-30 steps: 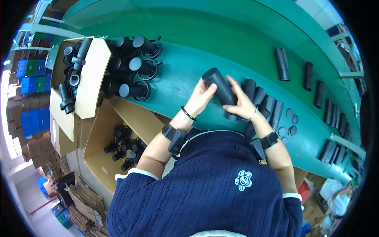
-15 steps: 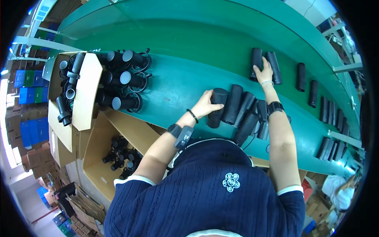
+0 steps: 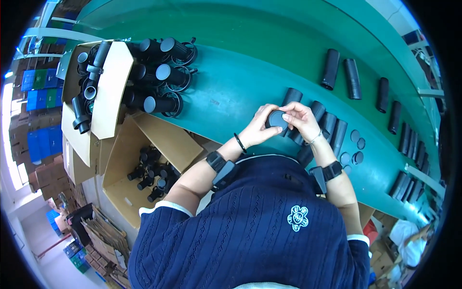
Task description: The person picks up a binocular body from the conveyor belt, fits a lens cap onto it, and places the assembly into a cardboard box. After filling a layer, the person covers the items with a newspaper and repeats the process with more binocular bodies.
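Observation:
Both my hands meet at the near side of the green bench, around a dark cylinder with a round, flat end (image 3: pixel 275 120) facing up. My left hand (image 3: pixel 257 127) wraps its left side, thumb on the near rim. The fingers of my right hand (image 3: pixel 304 123) pinch at the right edge of that round end. The cylinder's lower part is hidden beneath my hands. Just beyond stands or leans a black tube (image 3: pixel 292 95). To the right of my right hand lie several more black tubes (image 3: pixel 340 135), partly covered by my hand and forearm.
Several small round dark caps (image 3: pixel 355 135) lie right of my right wrist. Black tubes (image 3: pixel 330 70) rest along the far green strip. At left are black cylindrical assemblies with rings (image 3: pixel 166 105), an open carton (image 3: pixel 109 91) of parts, and a lower carton (image 3: pixel 120 178) holding black pieces.
My right hand has left a tube on the far strip and come back to the cylinder at my left hand. The whole view has shifted slightly.

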The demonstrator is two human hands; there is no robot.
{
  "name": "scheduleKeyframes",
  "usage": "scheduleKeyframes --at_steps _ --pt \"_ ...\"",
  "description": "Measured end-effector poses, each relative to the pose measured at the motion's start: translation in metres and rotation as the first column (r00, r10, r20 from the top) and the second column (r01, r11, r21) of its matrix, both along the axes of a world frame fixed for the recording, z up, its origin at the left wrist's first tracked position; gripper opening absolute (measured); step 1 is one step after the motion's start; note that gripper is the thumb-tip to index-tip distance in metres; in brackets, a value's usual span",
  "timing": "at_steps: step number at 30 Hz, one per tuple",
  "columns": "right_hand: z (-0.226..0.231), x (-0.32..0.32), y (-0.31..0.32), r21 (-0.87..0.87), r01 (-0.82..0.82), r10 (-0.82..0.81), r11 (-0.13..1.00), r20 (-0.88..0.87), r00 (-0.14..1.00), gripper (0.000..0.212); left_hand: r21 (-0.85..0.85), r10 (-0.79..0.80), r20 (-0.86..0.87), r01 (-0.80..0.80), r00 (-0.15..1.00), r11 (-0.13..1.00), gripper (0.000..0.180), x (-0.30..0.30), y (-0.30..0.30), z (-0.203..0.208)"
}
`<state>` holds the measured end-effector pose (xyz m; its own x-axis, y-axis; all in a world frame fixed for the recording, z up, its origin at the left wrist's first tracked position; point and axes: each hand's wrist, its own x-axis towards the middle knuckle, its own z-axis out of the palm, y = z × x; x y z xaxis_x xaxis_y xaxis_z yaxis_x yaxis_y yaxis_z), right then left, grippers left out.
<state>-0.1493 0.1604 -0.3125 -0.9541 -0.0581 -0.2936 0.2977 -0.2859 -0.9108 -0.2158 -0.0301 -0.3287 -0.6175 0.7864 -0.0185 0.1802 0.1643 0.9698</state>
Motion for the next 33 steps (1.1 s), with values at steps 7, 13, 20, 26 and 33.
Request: scheduleKeyframes --at_steps 7,13,20,26,33 --pt "-0.013 -0.008 -0.027 0.249 0.043 -0.012 0.967 -0.124 0.992 0.079 0.216 0.098 0.812 -0.452 0.575 0.865 0.052 -0.036 -0.01 0.011" --pt "0.002 -0.015 -0.005 0.469 0.123 -0.038 0.874 -0.188 0.981 0.09 0.058 0.262 0.864 -0.602 0.429 0.796 0.075 -0.055 0.037 0.009" --pt "-0.043 -0.077 0.096 0.71 0.34 -0.439 0.617 -0.049 0.897 0.064 -0.424 0.056 -0.035 -0.065 0.998 0.903 0.1 -0.013 0.077 -0.046" --pt "-0.071 -0.104 0.126 0.99 0.133 -0.381 0.056 -0.102 0.919 0.065 -0.057 -0.061 0.029 0.063 0.998 0.996 0.088 -0.037 0.033 -0.038" --pt "0.01 -0.049 0.001 -0.022 -0.045 0.048 0.999 0.13 0.99 0.022 -0.033 0.052 -0.02 -0.053 0.998 0.998 0.071 -0.031 -0.017 -0.011"
